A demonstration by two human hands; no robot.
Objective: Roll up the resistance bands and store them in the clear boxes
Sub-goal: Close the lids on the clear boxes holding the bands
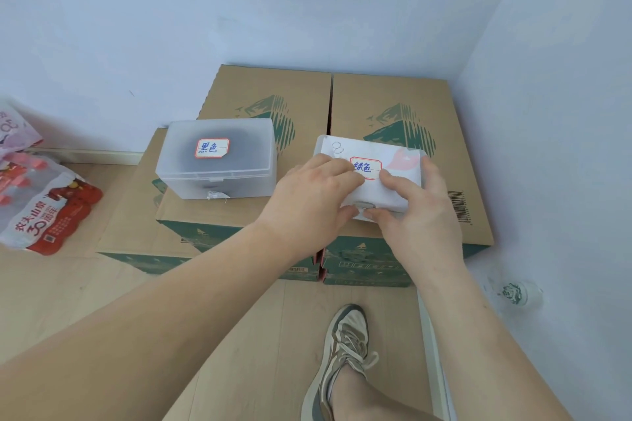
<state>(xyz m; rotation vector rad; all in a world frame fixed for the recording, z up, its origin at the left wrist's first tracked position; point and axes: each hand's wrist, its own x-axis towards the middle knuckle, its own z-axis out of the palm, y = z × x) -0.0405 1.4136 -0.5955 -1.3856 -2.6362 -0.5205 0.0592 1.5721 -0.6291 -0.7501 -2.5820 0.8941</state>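
Both hands [314,196] [422,215] on right labelled box [362,149]

Setting: the corner of a plain domestic room used for storage. Indicators: bare pale walls [102,27], wood-look floor [51,284] with skirting board [102,156], stacked cartons [393,96], a shrink-wrapped water pack [51,215] and a loose bottle [516,294] on the floor.

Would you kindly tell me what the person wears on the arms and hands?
Nothing shows: both forearms are bare, no sleeve in view. The left hand and the right hand have no gloves, watch, rings or bracelets.
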